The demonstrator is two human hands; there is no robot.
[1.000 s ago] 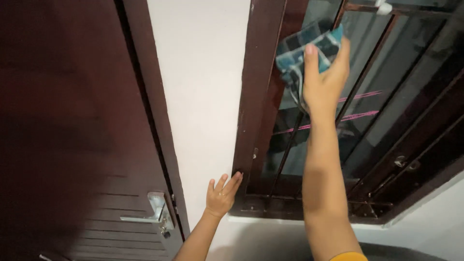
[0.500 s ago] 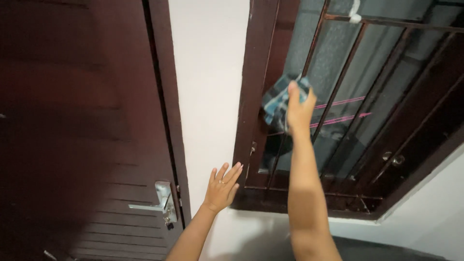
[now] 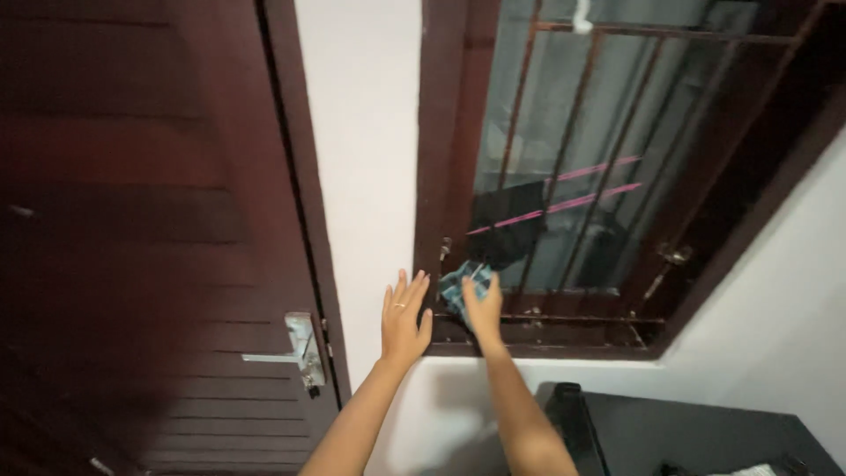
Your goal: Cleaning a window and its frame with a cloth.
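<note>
My right hand (image 3: 482, 308) presses a blue checked cloth (image 3: 460, 286) against the lower left corner of a dark wooden window frame (image 3: 438, 167), just above the sill. Thin metal bars (image 3: 617, 150) run across the glass behind it. My left hand (image 3: 404, 319) lies flat and open on the white wall (image 3: 366, 141) beside the frame, fingers spread, with a ring on one finger. Both forearms reach up from the bottom of the view.
A dark brown door (image 3: 132, 220) with a silver lever handle (image 3: 286, 353) stands at the left. A black box-like object (image 3: 670, 432) sits below the window at the bottom right. A window latch (image 3: 670, 260) shows at the lower right of the frame.
My right hand has slid the cloth down the left side of the window, from near the top to the bottom corner. My left hand has stayed flat on the wall.
</note>
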